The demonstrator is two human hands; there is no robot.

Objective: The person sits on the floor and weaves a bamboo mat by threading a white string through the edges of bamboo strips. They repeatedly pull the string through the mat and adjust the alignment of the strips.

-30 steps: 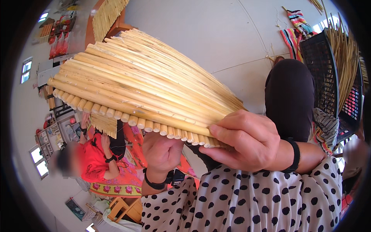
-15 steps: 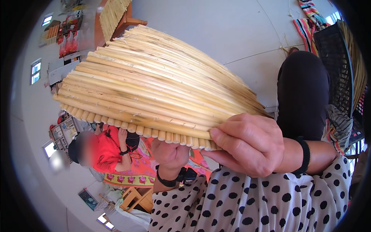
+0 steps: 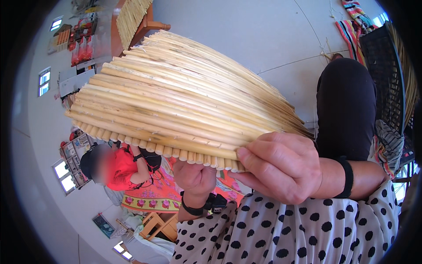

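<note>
A long mat of pale reed stalks [image 3: 184, 97], laid side by side with small white threads showing on them, stretches across the middle of the head view. My right hand [image 3: 281, 167] is closed on its near right edge, thumb and fingers gripping the outermost stalk. My left hand [image 3: 194, 178] is curled underneath, against the cut ends along the lower edge, partly hidden by the mat. Both of my wrists have black bands.
A co-worker in red [image 3: 125, 169] sits at left on a flowered pink cloth [image 3: 151, 202]. A wooden bench [image 3: 149, 24] with another mat is behind. At right are my dark-clad knee [image 3: 345, 105], a black crate [image 3: 380, 75] of reeds and striped cloths [image 3: 349, 35].
The mat and both my hands have shifted slightly to the right in the view, along with the surroundings. My grip looks the same.
</note>
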